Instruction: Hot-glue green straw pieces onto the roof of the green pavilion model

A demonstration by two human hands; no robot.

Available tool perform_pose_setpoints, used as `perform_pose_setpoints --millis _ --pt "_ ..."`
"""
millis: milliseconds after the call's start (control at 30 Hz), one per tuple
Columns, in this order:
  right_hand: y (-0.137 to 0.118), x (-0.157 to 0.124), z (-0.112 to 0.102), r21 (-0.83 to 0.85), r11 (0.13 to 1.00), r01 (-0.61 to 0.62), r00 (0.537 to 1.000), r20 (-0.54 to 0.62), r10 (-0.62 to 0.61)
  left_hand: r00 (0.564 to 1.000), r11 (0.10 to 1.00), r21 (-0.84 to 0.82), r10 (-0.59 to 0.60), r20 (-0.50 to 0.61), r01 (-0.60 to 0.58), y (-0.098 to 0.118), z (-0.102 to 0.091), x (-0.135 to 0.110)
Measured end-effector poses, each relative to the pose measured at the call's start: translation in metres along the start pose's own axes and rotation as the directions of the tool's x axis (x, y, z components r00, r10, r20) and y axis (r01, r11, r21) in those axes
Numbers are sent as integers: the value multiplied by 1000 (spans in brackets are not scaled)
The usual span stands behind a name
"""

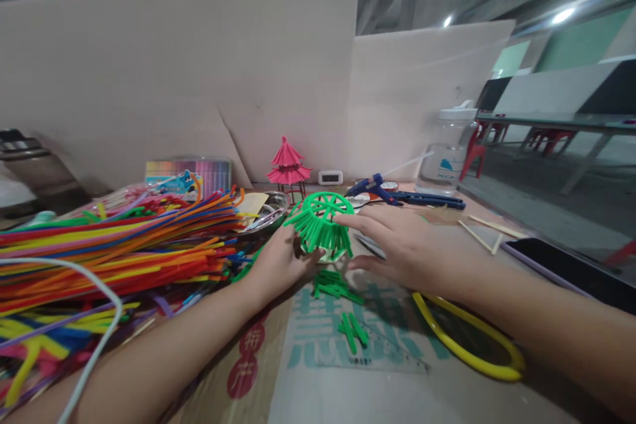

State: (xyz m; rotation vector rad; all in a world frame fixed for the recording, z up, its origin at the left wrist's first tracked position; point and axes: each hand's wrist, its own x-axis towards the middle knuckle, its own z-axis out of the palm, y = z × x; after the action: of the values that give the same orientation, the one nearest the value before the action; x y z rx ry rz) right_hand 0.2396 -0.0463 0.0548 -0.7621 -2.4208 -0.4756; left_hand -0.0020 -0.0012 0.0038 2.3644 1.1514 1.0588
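Note:
A green pipe-cleaner frame point(325, 222) stands in front of me, a ring with spokes on top and short strips slanting down around it like a small roof. My left hand point(284, 257) grips its left side low down, the thumb at its lower edge. On the other side my right hand point(385, 238) has its fingers stretched out and apart, the index fingertip at the ring. Just below lie short cut green pipe-cleaner pieces point(338, 288), with several more green pieces point(353, 332) nearer me. Behind stands a pink two-tiered pagoda point(287, 162).
Bundles of coloured pipe cleaners point(124, 245) fill the left side, crossed by a pale cable point(106, 291). A blue glue gun point(373, 189), a small digital clock point(330, 177) and a clear bottle point(444, 152) stand behind. A yellow loop point(470, 348) and a phone point(571, 271) lie right.

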Motion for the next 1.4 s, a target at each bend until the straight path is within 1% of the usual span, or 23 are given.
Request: perform_pose_setpoints --millis 100,300,500,667,800,900,1033,1167,1400 --pt "1 0 1 -26 999 -18 1000 -17 17 1000 1000 -27 -7 -20 6 1 0 0" --pt "3 -5 13 -23 999 -44 997 -57 43 1000 1000 6 14 -24 -14 3 2 0" --pt "-2 -6 18 54 991 -125 987 -94 130 998 998 43 54 -26 -53 -1 3 0" --pt "-4 -6 19 61 992 -112 986 -118 118 997 996 54 70 -32 -68 -2 3 -1" --pt "-4 -6 22 62 991 -120 985 -117 127 996 995 43 89 -33 -87 -1 3 -1" --pt "-4 -7 21 84 988 -130 985 -99 138 995 994 57 98 -8 -97 0 1 0" --pt "0 -12 21 173 973 -151 983 -80 167 993 990 94 99 67 -105 -1 -2 0" --pt "1 -17 22 254 951 -176 972 -110 209 993 987 125 89 74 -98 -4 -2 0" --pt "-12 -10 13 226 965 -135 985 -72 155 991 984 133 113 77 -122 -2 -2 0"
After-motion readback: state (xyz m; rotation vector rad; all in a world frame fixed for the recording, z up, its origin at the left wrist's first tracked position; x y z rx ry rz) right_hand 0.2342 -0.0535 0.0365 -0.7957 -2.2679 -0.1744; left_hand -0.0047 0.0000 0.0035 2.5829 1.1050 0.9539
